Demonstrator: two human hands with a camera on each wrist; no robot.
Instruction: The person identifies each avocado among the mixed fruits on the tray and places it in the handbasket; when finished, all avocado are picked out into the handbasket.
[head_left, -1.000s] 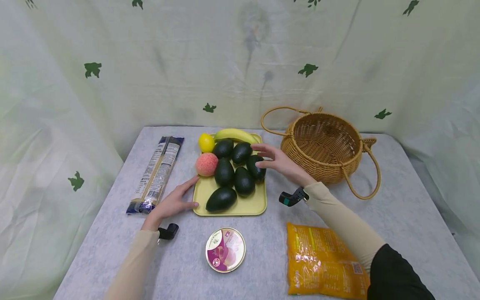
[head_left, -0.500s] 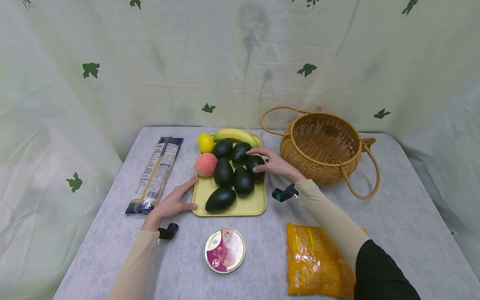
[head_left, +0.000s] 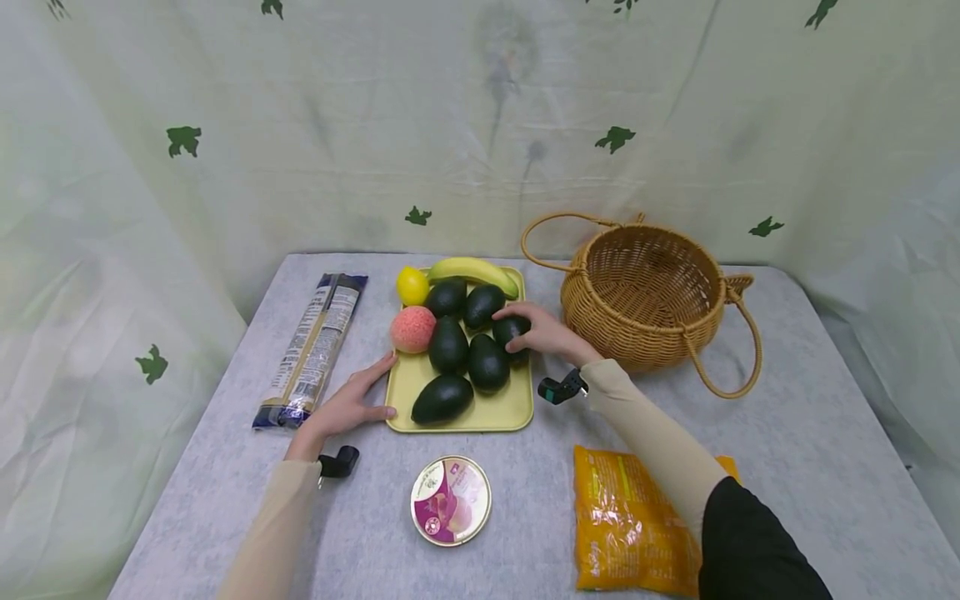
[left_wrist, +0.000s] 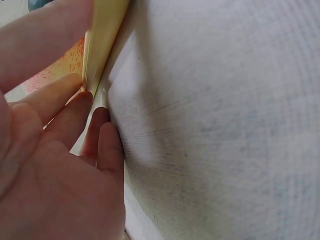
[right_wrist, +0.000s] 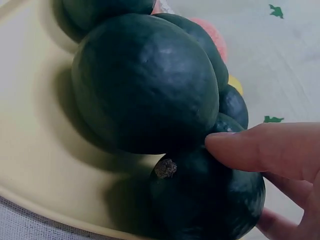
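On the yellow tray lie several dark green avocados, a banana, a lemon and a pink, peach-like fruit. My right hand holds the rightmost avocado between thumb and fingers, while the fruit still sits at the tray's right edge. In the right wrist view, the thumb lies on this avocado, touching a neighbouring one. At the tray's left side rests my left hand, thumb and fingers spread. The left wrist view has its fingertips against the tray's rim.
A wicker basket with raised looped handles stands to the right of the tray. Left lies a long printed packet. Nearer are a round tin and an orange bag, partly under the right forearm. A curtain hangs behind the table.
My right hand has moved down and slightly left onto the rightmost avocado, its fingers and thumb closing around it. The left hand stays at the tray's edge.
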